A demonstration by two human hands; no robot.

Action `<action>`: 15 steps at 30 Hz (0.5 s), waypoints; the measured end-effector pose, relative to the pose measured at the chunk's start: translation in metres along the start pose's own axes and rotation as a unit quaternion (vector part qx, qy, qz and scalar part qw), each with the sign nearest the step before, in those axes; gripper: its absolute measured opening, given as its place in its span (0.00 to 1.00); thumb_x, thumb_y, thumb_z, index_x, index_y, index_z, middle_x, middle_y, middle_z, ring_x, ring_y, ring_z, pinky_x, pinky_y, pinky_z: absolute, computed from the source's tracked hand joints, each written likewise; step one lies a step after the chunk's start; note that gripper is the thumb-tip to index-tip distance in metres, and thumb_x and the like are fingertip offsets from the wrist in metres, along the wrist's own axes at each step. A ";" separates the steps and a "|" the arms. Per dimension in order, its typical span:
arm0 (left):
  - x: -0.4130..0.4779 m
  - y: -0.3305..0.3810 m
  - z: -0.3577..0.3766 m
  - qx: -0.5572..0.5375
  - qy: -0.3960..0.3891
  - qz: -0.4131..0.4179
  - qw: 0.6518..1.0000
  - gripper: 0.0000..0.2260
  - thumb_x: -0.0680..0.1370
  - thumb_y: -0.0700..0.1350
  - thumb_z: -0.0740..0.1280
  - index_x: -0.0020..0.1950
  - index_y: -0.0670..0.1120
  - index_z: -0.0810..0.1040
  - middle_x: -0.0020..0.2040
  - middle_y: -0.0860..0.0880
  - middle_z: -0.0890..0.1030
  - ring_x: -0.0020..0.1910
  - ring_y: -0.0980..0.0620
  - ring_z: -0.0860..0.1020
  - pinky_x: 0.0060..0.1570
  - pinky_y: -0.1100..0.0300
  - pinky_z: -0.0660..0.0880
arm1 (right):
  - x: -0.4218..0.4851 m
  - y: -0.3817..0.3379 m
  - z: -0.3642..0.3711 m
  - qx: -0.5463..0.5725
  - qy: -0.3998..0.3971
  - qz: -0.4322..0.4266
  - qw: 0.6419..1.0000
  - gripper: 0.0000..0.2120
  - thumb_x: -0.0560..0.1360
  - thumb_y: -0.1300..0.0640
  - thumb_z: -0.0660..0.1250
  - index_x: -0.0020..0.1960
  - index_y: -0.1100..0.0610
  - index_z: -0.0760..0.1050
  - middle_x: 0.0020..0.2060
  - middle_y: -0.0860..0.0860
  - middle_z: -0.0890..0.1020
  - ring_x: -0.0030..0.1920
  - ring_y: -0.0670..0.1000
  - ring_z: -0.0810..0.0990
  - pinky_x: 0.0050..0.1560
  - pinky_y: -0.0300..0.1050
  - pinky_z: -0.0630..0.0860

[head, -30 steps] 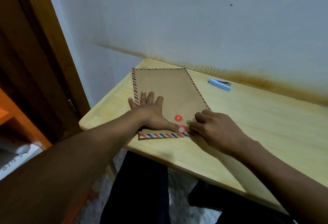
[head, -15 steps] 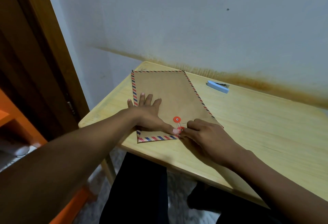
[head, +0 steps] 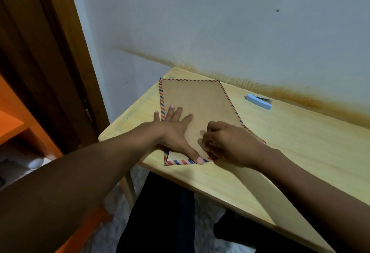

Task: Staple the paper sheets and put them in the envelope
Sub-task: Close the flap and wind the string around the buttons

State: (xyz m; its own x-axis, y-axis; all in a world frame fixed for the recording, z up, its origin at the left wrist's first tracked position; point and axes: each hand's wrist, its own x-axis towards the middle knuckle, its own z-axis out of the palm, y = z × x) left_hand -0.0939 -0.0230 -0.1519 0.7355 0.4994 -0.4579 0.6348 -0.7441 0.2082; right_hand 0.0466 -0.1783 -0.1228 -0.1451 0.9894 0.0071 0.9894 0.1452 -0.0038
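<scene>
L hand (head: 173, 132): we see it spread flat, palm down on the envelope (head: 197, 110), thumb pinning the striped near edge. Fingers apart, gripping nothing.
R hand (head: 230, 144): curled over the near R part of the envelope, fingertips bunched low by the flap. We can't tell if they pinch anything; closure hidden under it.
Envelope: lies flat on the counter (head: 300, 152), near L corner w/ near edge close to the counter's front lip. Near L corner folded up a bit.
Paper sheets: not visible; prob. already inside, can't confirm.
Stapler (head: 258, 101): light blue, well apart, far side near the wall.
Step, our guess: closing the flap, near the end.
Risk 1: envelope slides off the front lip if L hand lifts while R tugs.
Risk 2: flap creases or tears at the folded corner if pressed askew.
Risk 3: R fingers work blind under the hand, so the closure may be left loose.
</scene>
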 end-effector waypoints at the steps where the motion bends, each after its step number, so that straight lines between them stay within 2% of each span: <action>1: 0.000 0.000 0.000 0.000 0.001 -0.001 1.000 0.70 0.59 0.79 0.73 0.83 0.57 0.31 0.82 0.48 0.25 0.78 0.44 0.22 0.75 0.28 0.30 | 0.006 0.003 -0.001 0.023 -0.009 0.014 1.000 0.06 0.77 0.54 0.67 0.52 0.53 0.81 0.48 0.50 0.76 0.46 0.51 0.76 0.44 0.52 0.77; 3: -0.001 0.001 0.000 0.001 0.003 -0.004 1.000 0.70 0.59 0.79 0.73 0.83 0.57 0.31 0.82 0.48 0.25 0.78 0.44 0.22 0.75 0.29 0.30 | 0.019 0.013 0.000 0.075 -0.017 0.040 0.996 0.03 0.76 0.54 0.70 0.48 0.53 0.82 0.45 0.50 0.79 0.43 0.50 0.77 0.45 0.51 0.77; 6: -0.003 0.002 -0.001 -0.001 0.000 -0.006 1.000 0.69 0.59 0.78 0.74 0.83 0.57 0.30 0.81 0.48 0.25 0.77 0.44 0.21 0.74 0.29 0.29 | 0.033 0.024 -0.001 0.161 -0.049 0.083 0.982 0.04 0.75 0.53 0.74 0.42 0.50 0.81 0.40 0.45 0.81 0.40 0.44 0.78 0.42 0.36 0.73; 8: -0.004 0.003 -0.001 -0.002 0.000 -0.005 1.000 0.69 0.60 0.78 0.74 0.83 0.57 0.30 0.81 0.48 0.25 0.77 0.44 0.21 0.74 0.29 0.29 | 0.039 0.029 -0.004 0.220 -0.074 0.113 0.966 0.07 0.74 0.53 0.75 0.39 0.47 0.79 0.37 0.43 0.83 0.37 0.39 0.79 0.39 0.31 0.71; 10: -0.004 0.003 -0.001 -0.003 0.002 -0.006 1.000 0.69 0.59 0.78 0.74 0.83 0.57 0.31 0.81 0.47 0.25 0.78 0.44 0.21 0.74 0.29 0.29 | 0.044 0.032 -0.005 0.260 -0.096 0.138 0.951 0.07 0.74 0.53 0.76 0.39 0.48 0.81 0.34 0.43 0.83 0.35 0.38 0.79 0.40 0.32 0.72; 13: -0.004 0.003 -0.001 -0.002 0.001 -0.006 1.000 0.69 0.59 0.78 0.74 0.83 0.57 0.30 0.81 0.47 0.25 0.77 0.44 0.21 0.74 0.29 0.29 | 0.051 0.037 -0.004 0.279 -0.102 0.153 0.943 0.04 0.74 0.54 0.76 0.41 0.50 0.83 0.35 0.44 0.85 0.36 0.40 0.81 0.43 0.38 0.76; 15: -0.004 0.003 -0.001 -0.001 0.002 -0.005 1.000 0.69 0.60 0.78 0.73 0.83 0.57 0.30 0.81 0.47 0.24 0.77 0.44 0.21 0.74 0.29 0.29 | 0.053 0.039 -0.004 0.290 -0.101 0.164 0.937 0.03 0.74 0.54 0.75 0.42 0.51 0.84 0.35 0.45 0.85 0.36 0.39 0.81 0.42 0.37 0.76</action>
State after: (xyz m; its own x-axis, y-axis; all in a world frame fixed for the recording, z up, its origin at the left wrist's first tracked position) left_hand -0.0945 -0.0264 -0.1486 0.7306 0.5078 -0.4565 0.6420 -0.7385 0.2060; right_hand 0.0779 -0.1201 -0.1181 0.1102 0.9541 -0.2786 0.8205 -0.2455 -0.5162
